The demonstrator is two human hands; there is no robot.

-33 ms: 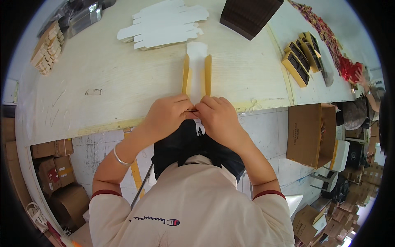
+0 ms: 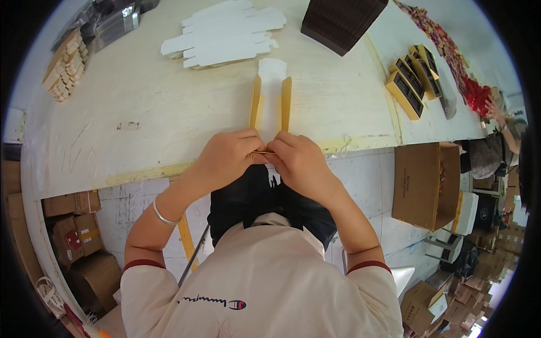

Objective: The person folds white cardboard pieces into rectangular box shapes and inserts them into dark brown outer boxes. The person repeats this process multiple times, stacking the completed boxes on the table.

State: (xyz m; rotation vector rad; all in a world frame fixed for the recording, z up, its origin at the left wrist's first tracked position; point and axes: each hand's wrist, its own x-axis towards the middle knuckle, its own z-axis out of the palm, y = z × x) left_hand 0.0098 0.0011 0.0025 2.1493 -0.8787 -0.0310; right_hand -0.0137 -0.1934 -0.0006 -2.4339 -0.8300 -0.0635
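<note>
A partly folded cardboard box [image 2: 287, 104] lies at the table's front edge, white inside and gold outside. Its two long sides stand up, while a white end flap [image 2: 272, 69] stretches away flat at the far end. My left hand [image 2: 228, 158] pinches the near end of this box at its left corner. Opposite it, my right hand [image 2: 298, 160] grips the same end, fingers bent over the edge. Both hands nearly meet, and a thin gold edge shows between them. My fingers hide most of the near end.
Beyond the box lies a stack of flat white box blanks [image 2: 225, 34]. A dark brown stack [image 2: 344, 22] stands at the back right, near gold boxes with black inserts [image 2: 406, 90]. Folded card pieces [image 2: 65, 67] sit far left. Right of me is a large carton [image 2: 417, 186]; another person's hand [image 2: 496, 112] shows beyond.
The box's far end has shifted very slightly to the right. My right-hand fingers have moved a little at the near edge; both hands still hold it.
</note>
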